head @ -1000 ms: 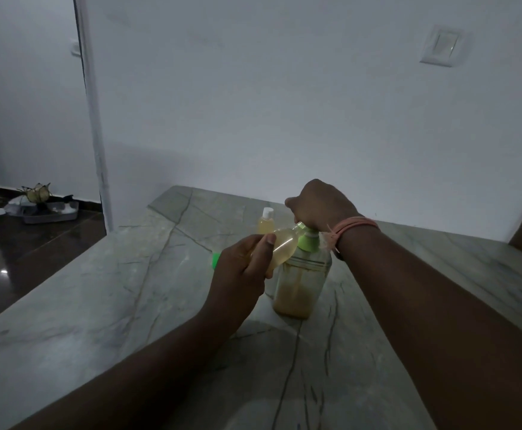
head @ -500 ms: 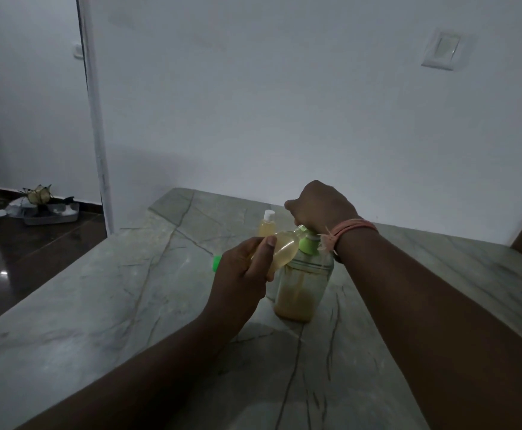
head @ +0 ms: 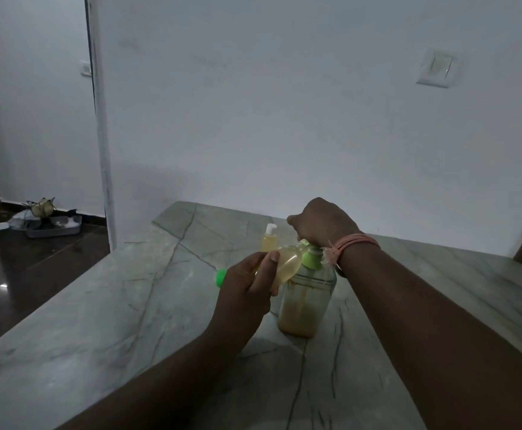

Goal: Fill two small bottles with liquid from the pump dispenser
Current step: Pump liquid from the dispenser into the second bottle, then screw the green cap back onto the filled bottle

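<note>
Marble table (head: 104,321) below both hands. Amber-filled pump dispenser (head: 307,301) under right hand (head: 323,223), fist curled on the pump head. Tilted small bottle (head: 287,263) clamped in left hand (head: 247,293), mouth at the spout; best kept aligned, pressed slowly. Capped second bottle (head: 269,240) just beyond.

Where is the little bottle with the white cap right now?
The capped small bottle stands upright on the marble table near the wall, just behind and left of the pump dispenser, beyond the left hand.
</note>
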